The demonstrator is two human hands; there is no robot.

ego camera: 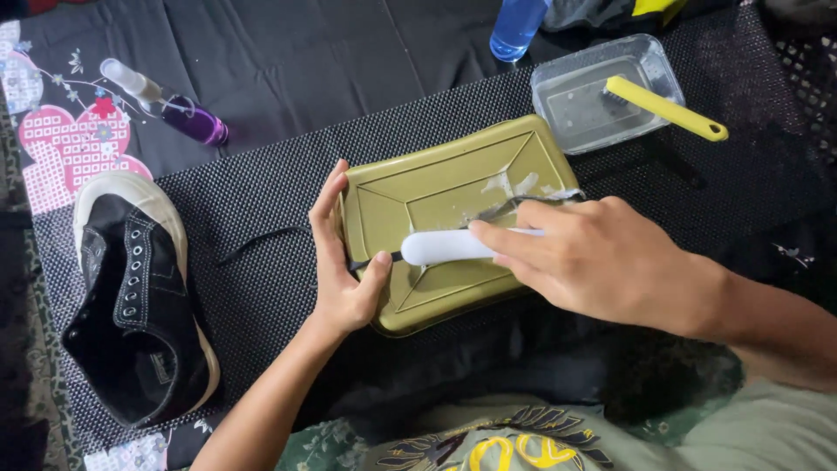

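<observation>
I see my left hand [344, 262] pinching a black shoelace [261, 240] flat on the olive tray [453, 222], while my right hand [593, 257] grips a white brush [449, 246] over it. Suds show; the lace-less black sneaker [139, 305] waits untouched.

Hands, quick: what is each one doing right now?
Left hand: pinning a black shoelace against the edge of the olive tray.
Right hand: closed around a white brush handle.
</observation>
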